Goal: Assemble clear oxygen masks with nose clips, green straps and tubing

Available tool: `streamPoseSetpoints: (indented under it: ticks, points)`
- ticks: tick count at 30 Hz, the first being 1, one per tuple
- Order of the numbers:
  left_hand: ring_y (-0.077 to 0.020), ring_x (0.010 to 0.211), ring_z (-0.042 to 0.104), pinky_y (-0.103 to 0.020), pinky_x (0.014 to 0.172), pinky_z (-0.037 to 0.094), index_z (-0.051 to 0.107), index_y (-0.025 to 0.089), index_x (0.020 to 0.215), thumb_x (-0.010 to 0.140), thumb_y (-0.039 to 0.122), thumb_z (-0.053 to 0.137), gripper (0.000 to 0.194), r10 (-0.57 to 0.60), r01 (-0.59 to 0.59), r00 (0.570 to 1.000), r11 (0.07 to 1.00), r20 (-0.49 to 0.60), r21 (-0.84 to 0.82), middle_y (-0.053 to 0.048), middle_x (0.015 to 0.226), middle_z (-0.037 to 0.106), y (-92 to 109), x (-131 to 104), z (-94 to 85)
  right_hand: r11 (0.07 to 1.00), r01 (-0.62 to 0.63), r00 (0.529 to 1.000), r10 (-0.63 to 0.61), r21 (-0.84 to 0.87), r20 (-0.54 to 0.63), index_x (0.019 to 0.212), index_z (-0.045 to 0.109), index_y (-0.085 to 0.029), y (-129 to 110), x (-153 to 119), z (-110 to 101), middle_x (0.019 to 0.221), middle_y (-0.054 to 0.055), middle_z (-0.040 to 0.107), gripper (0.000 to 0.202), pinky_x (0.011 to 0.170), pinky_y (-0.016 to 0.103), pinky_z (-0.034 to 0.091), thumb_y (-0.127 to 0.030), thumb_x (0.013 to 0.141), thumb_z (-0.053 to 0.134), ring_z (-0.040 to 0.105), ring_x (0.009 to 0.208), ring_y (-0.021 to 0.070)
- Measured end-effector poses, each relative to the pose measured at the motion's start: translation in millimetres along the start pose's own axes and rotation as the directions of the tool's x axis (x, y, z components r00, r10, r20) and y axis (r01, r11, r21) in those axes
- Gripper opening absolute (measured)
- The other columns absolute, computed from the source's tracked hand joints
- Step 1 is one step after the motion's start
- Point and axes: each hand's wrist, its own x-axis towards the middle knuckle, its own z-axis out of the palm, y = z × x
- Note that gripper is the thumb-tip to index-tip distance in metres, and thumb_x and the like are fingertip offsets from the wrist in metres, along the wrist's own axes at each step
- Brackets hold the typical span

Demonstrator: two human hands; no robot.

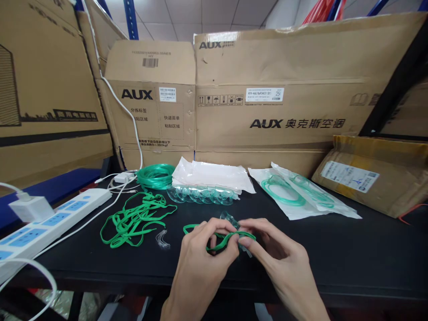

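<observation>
My left hand and my right hand meet low in the middle of the view, above the black table. A flat green elastic strap runs between them, with thumb and fingers of each hand pinched on it. One loop of the strap sticks out past my left knuckles. Just behind the fingertips shows a see-through greenish plastic mask, mostly hidden by the hands. I cannot tell how the strap and the mask are joined. Left of my hands lie a tangle of green straps and a small bunch of thin clear strips.
Behind are a row of see-through masks, white pouches and coiled green tubing. Pouches with tubing lie at right, beside a taped carton. A power strip with white cables is at left. Cardboard panels stand behind.
</observation>
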Motion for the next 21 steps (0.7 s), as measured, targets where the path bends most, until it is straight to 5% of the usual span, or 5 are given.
streamPoseSetpoints:
  ticks: [3,5,11,17,21]
  points:
    - [-0.0132,0.069,0.056,-0.024,0.067,0.043,0.070,0.026,0.090,0.087,0.021,0.066,0.008,-0.012,0.012,1.000,0.999,0.008,-0.043,0.006,0.076,0.069,0.7,0.8,-0.7,1.000,-0.007,1.000,0.007,-0.016,-0.025,0.084,0.078,-0.027,3.0,0.3,-1.6,0.093,0.003,0.075,0.010,0.077,0.027,0.057,-0.036,0.086,0.076,0.069,0.090,0.0208]
    - [-0.0135,0.075,0.061,-0.024,0.070,0.045,0.071,0.027,0.094,0.089,0.024,0.066,0.008,-0.026,0.027,1.000,0.995,0.012,-0.099,0.005,0.082,0.071,0.3,1.5,-0.8,0.997,-0.073,0.997,0.073,0.000,-0.018,0.104,0.076,-0.029,5.7,1.1,-1.9,0.108,0.004,0.075,0.020,0.083,0.028,0.058,-0.039,0.086,0.076,0.070,0.102,0.0219]
    - [-0.0140,0.087,0.068,-0.025,0.085,0.048,0.063,0.031,0.123,0.092,0.030,0.067,0.031,-0.045,0.048,0.999,0.988,0.025,-0.144,0.007,0.094,0.077,-1.7,-0.1,-3.0,0.958,-0.273,0.942,0.248,0.092,0.225,0.135,0.061,-0.027,3.6,6.3,-0.1,0.135,0.006,0.068,0.054,0.105,0.032,0.051,-0.046,0.086,0.076,0.064,0.125,0.0232]
    - [-0.0161,0.103,0.068,-0.027,0.091,0.047,0.069,0.031,0.115,0.101,0.037,0.054,0.021,-0.059,0.050,0.980,0.997,-0.188,-0.051,0.004,0.106,0.076,-5.5,3.8,-20.5,0.951,-0.302,0.950,0.293,0.070,0.108,0.119,0.066,-0.023,-2.4,8.7,-23.3,0.111,0.006,0.076,0.045,0.092,0.029,0.055,-0.051,0.085,0.074,0.070,0.109,0.0242]
    - [-0.0181,0.104,0.068,-0.029,0.092,0.046,0.073,0.030,0.108,0.102,0.032,0.054,0.021,-0.031,0.041,0.990,0.997,-0.137,0.069,0.003,0.103,0.077,-6.7,12.0,-24.9,0.972,-0.184,0.977,0.197,-0.145,0.083,0.099,0.063,-0.024,2.4,9.6,-37.9,0.085,0.002,0.071,0.031,0.074,0.027,0.054,-0.055,0.092,0.064,0.069,0.083,0.0203]
